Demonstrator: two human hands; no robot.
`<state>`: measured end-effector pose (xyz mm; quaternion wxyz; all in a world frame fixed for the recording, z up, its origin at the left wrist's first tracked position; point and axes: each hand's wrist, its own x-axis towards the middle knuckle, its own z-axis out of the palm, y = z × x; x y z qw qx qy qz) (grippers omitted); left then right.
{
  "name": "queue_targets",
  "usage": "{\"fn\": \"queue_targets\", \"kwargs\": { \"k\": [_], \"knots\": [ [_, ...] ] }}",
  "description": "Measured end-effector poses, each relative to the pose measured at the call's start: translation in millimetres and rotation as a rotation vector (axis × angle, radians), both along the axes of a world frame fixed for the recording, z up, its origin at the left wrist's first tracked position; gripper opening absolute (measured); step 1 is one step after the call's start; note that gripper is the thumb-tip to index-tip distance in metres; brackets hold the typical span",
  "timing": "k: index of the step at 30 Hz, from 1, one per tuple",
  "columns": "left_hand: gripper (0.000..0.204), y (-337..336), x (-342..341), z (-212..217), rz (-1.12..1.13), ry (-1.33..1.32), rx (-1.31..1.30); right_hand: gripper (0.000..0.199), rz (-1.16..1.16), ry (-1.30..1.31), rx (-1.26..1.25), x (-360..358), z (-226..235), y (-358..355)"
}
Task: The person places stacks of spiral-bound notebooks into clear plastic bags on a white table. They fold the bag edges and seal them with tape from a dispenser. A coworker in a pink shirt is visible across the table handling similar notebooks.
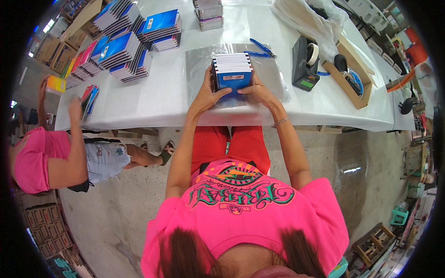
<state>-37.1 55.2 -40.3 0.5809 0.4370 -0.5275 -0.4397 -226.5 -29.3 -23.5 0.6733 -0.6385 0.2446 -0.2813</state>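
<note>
Fingers of the person's left hand [206,96] are closed around one side of a compact stack of spiral-bound notebooks with a glossy blue cover [234,80], and those of the right hand [262,94] grip its other side. Both thumbs press on the blue cover, which faces the person; white page edges show above it. A silver-coloured chain bracelet [280,122] circles the right wrist.

The stack is held over a clear plastic sheet [271,78] near the front edge of a white-covered table [157,103]. Two blue pens [263,47] lie at the sheet's far side. To the right stand a black tape dispenser [303,69] and, beside it, an open brown cardboard tray [365,98] holding small items; behind them is a crumpled clear plastic bag [303,16]. Piles of blue-covered notebooks [121,48] fill the table's far left. At the left edge, a co-worker in a pink top [34,160] has one hand at a yellow-covered notebook [56,84].
</note>
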Motion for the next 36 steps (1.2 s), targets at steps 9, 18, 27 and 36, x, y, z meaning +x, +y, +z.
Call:
{"fn": "queue_targets", "kwargs": {
  "k": [9,18,27,36],
  "knots": [
    [0.088,4.9,0.4,-6.3,0.121,-0.141,-0.037,0.095,0.043,0.024,-0.238,-4.8,-1.0,-2.0],
    [0.082,-3.9,2.2,20.0,0.211,-0.231,0.03,0.092,-0.057,-0.032,-0.2,-4.4,5.1,-10.1],
    [0.069,-32.7,4.0,57.8,0.084,-0.061,0.524,0.056,-0.065,0.092,0.196,-1.5,39.2,-28.3],
    [0.069,-49.0,11.4,9.5,0.185,-0.433,0.442,0.057,-0.149,0.27,0.116,2.4,11.1,-27.0]
  ]
}}
